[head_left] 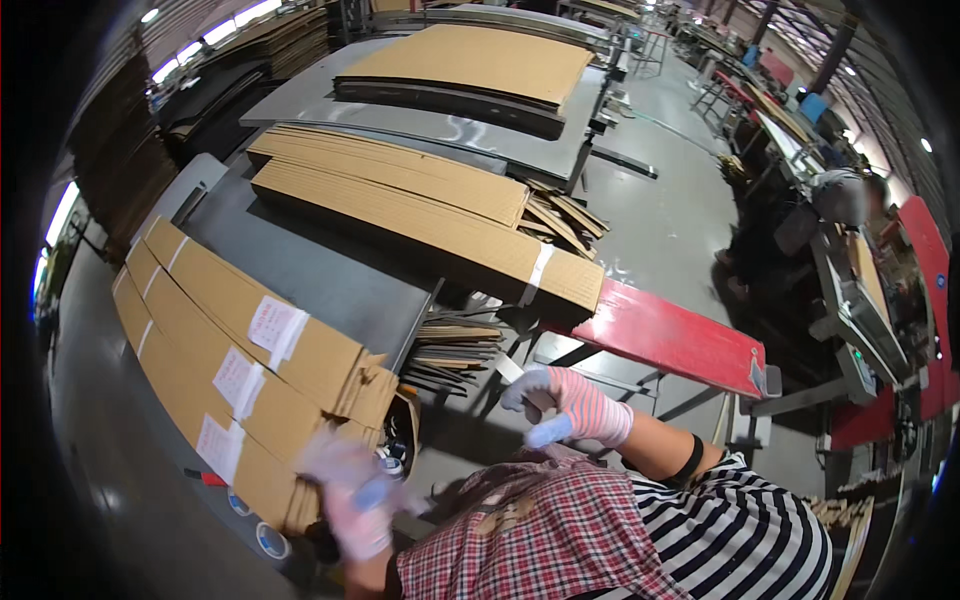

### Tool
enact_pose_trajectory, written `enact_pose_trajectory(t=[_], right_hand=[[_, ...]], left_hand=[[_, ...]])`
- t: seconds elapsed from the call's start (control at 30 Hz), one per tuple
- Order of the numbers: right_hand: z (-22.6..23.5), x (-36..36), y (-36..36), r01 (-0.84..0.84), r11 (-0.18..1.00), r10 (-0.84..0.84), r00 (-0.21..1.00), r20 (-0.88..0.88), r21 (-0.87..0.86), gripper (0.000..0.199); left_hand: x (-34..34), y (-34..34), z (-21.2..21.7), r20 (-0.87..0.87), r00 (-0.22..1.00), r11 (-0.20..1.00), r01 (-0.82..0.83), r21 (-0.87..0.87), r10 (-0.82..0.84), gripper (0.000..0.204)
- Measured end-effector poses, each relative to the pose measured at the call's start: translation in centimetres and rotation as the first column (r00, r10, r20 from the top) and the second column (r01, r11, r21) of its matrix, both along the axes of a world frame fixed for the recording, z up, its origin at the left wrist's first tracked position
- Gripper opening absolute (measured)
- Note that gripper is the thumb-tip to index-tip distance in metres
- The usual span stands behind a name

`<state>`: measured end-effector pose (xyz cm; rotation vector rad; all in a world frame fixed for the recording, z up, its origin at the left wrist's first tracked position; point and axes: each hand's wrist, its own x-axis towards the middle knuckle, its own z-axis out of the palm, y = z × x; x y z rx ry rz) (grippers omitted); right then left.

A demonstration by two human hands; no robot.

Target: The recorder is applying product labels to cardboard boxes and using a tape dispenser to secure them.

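My right hand (575, 408), in a pink-and-white striped glove with bluish fingertips, is raised in front of my body. Its fingers are curled, and a short white strip (509, 369) shows right at the fingertips; whether they grip it I cannot make out. Smeared by motion, my left hand (355, 495) wears a like glove and is beside the near ends of bundled cardboard strips (190, 335). These bundles lie side by side, with white bands and white paper labels (236, 382). Another long cardboard stack (420, 215), with a white band (538, 272) near its right end, lies farther off.
A red bench (675, 335) extends to the right. Cardboard sheets (470, 65) are stacked on the far grey table (290, 100). Loose offcuts (455, 352) stick out beneath the long stack. Tape rolls (271, 540) are at lower left. A person (790, 235) works at the right.
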<state>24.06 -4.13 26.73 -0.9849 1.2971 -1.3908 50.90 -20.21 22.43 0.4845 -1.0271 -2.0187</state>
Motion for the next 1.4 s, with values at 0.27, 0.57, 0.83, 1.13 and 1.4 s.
enact_pose_trajectory(t=[0.27,0.57,0.83,1.13,1.4], right_hand=[[-2.1,-15.6,3.4,-0.007,0.987,0.099,0.812,-0.575,0.161,0.039],[-6.0,-23.4,4.6,0.152,0.967,-0.120,0.980,-0.160,0.203,0.019],[-1.7,-29.1,-2.8,0.296,0.954,-0.147,0.620,-0.771,0.057,0.023],[-7.7,-29.2,-10.2,0.347,0.909,0.183,0.162,-0.970,0.230,0.033],[-4.8,-27.1,-10.6,0.080,0.970,0.154,0.527,-0.836,0.229,0.052]], left_hand=[[-24.0,10.0,-5.0,0.259,0.950,0.984,0.178,0.017,-0.176,0.066],[-32.2,10.5,-5.8,0.121,0.978,0.917,0.113,0.383,-0.171,0.043],[-31.4,3.3,-7.5,0.090,0.988,0.910,0.082,0.406,-0.129,0.042],[-32.4,-2.3,-9.9,-0.090,0.977,0.822,0.211,0.529,-0.192,0.042],[-36.6,-2.0,-7.4,0.036,0.988,0.946,0.130,0.298,-0.147,0.044]])
